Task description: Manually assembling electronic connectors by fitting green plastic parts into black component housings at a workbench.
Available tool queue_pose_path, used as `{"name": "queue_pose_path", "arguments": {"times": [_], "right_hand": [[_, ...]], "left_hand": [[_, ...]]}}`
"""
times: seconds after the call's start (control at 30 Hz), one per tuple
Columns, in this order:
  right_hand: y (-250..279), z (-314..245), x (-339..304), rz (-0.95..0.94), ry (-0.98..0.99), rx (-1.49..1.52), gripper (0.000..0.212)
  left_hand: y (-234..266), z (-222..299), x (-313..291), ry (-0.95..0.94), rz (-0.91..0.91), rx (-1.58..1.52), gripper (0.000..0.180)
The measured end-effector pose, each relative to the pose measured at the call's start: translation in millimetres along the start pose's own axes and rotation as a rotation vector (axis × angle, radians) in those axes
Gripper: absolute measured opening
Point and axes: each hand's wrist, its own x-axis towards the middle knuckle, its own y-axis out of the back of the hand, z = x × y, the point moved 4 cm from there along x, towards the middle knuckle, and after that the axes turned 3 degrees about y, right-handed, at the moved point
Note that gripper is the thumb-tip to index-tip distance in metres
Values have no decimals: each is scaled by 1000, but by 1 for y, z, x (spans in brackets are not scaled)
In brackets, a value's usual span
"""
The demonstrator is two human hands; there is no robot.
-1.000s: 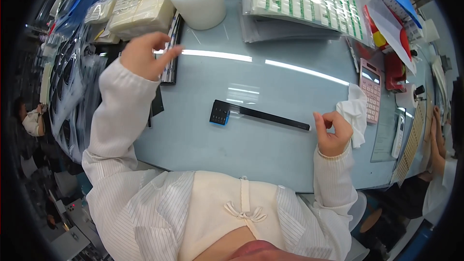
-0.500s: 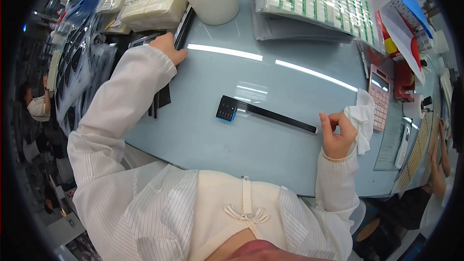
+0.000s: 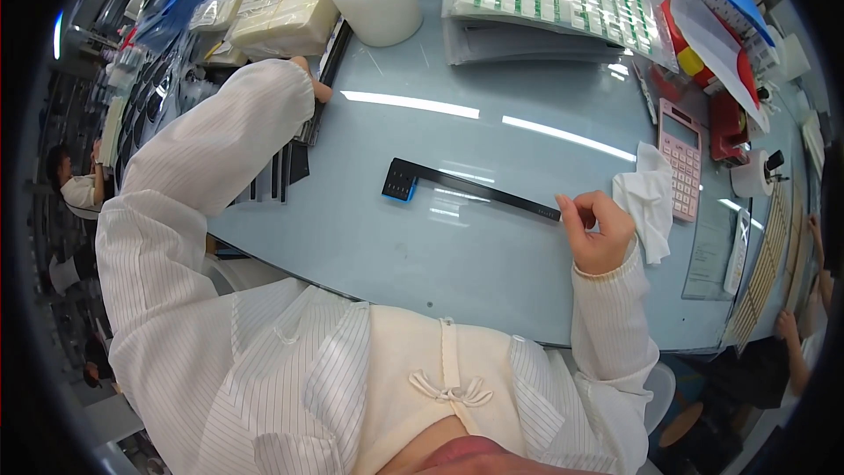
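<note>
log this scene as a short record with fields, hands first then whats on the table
left hand: partly hidden by its sleeve, at the dark strips; grip unclear
right hand: curled, thumb by the black piece's narrow end; contact unclear
black piece: lying on the table, blue-edged at its wide end
beyond right hand: white cloth, pink calculator

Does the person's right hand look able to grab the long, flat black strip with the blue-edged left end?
Likely yes: the right hand appears empty, it is close to the right end of the black strip, and nothing visible lies between them.
</note>
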Motion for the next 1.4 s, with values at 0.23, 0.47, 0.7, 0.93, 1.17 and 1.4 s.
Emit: {"name": "queue_pose_path", "arguments": {"times": [0.23, 0.47, 0.7, 0.93, 1.17, 1.4], "right_hand": [[-3, 0, -2, 5, 9, 25, 23], [-3, 4, -3, -1, -3, 27, 24], [-5, 5, -3, 7, -7, 10, 25], [-8, 12, -4, -7, -44, 33, 25], [-10, 11, -3, 2, -82, 57, 25], [3, 2, 2, 60, -91, 5, 22]], "left_hand": [[18, 33, -32, 78, 3, -6, 64], [33, 43, -59, 34, -76, 21, 65], [30, 43, -71, 131, -101, -148, 46], [11, 42, -87, 281, -431, -841, 41], [-23, 18, -81, 92, -653, -1269, 30], [4, 11, -158, -198, -716, -1341, 16]]}}
